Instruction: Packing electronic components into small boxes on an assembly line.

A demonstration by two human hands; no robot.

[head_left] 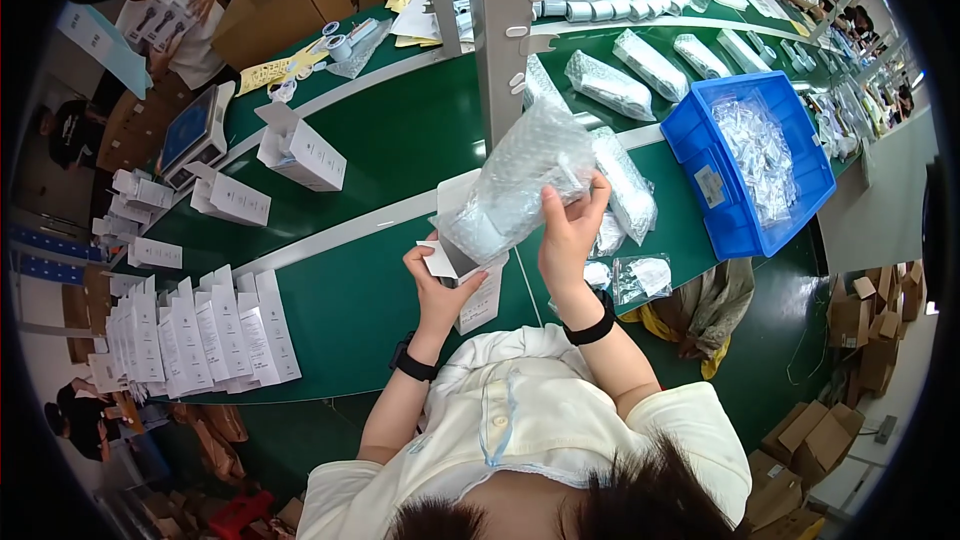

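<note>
My right hand [572, 240] grips a bubble-wrapped package [525, 175], fingers closed on its right side. The package tilts over the opening of a white cardboard box [482, 302], its lower end at the box's mouth. My left hand [438, 295] holds this box by its upper edge, thumb along the near side and fingers behind a flap. What lies inside the bubble wrap is blurred by the plastic. Another bubble-wrapped package [625, 185] rests just right of my right hand, with small clear bags of white parts [642, 278] nearer to me.
A blue bin [710, 185] of small bagged parts stands to the right. Flat white boxes [215, 335] line the left side. Open white boxes [302, 152] and bubble-wrapped packages [610, 85] sit on the green conveyor. A metal post [497, 50] rises ahead; a person [180, 15] stands far left.
</note>
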